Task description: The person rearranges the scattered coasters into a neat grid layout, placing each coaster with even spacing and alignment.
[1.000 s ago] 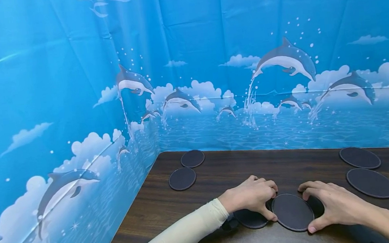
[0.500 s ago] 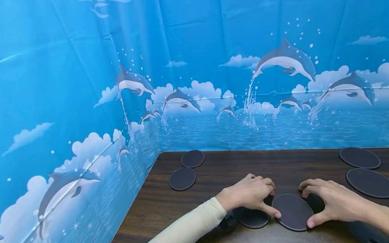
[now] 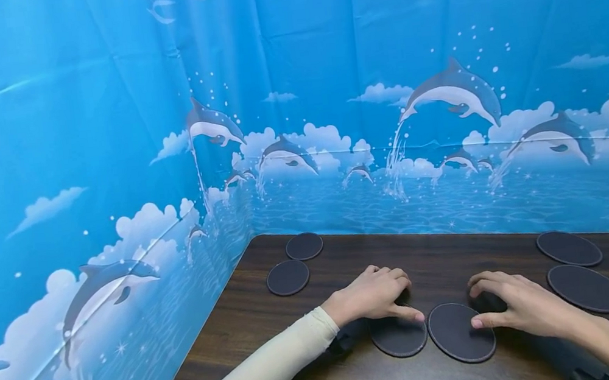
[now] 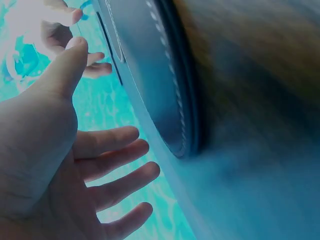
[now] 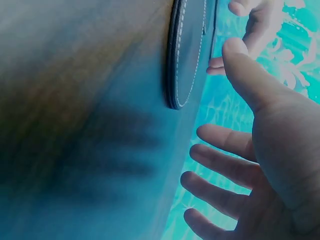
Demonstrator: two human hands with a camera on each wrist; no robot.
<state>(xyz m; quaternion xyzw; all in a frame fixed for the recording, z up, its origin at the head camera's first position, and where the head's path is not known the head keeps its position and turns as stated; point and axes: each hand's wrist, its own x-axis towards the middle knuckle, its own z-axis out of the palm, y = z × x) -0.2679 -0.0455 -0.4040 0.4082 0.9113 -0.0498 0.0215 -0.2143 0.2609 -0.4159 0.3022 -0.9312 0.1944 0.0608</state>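
Two dark round coasters with stitched rims lie side by side near the front of the table. Over the left coaster (image 3: 399,341) hovers my left hand (image 3: 372,296), its thumb overlapping that coaster in the head view. At the right coaster (image 3: 458,337), my right hand (image 3: 519,304) is held with its thumb over the right rim. In the left wrist view, the left hand's fingers (image 4: 122,185) are spread and hold nothing, apart from the stitched coaster (image 4: 150,70). The right wrist view likewise has the right hand's fingers (image 5: 220,195) extended, beside a coaster (image 5: 190,55) but not gripping it.
Two more coasters, one nearer (image 3: 288,278) and one farther (image 3: 304,246), lie at the table's back left. Another pair, a nearer (image 3: 586,289) and a farther one (image 3: 569,248), lies at the right. A blue dolphin-print curtain (image 3: 298,62) stands behind the dark wooden table (image 3: 230,338).
My left hand has drawn back leftward, its thumb coming away from the right coaster. The right thumb has risen off that coaster's lower right rim. The coasters appear to have stayed in place.
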